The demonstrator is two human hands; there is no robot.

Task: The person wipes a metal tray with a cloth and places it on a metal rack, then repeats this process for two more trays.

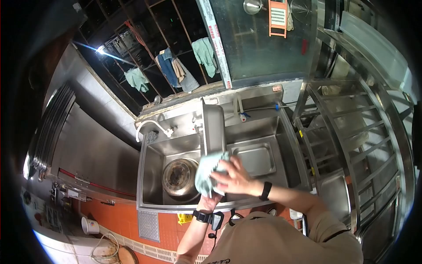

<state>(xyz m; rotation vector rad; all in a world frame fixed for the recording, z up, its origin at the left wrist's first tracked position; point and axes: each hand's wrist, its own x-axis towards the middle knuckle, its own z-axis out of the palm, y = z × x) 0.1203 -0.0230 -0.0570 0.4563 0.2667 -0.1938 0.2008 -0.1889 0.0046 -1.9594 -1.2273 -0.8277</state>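
Note:
A pale green cloth (205, 175) is bunched between my hands, over the divider of a double steel sink (140, 185). My right hand (236, 177) presses on the cloth from the right, its fingers bent over it. Beneath the cloth's lower end, my left hand (209, 203) is closed, with its fingers mostly covered; I cannot tell whether it grips only the cloth or something inside it. A round metal pan (180, 177) with a brown-stained middle lies in the left basin. Upright on the divider, just beyond the cloth, stands a deep steel pan (214, 127).
A shallow steel tray (254, 159) lies in the right basin. Behind the sink are a white curved faucet (154, 124) and a second tap (243, 116). Cloths (203, 56) hang on the window bars. A metal rack (351, 145) stands close on the right, a steel counter (94, 147) on the left.

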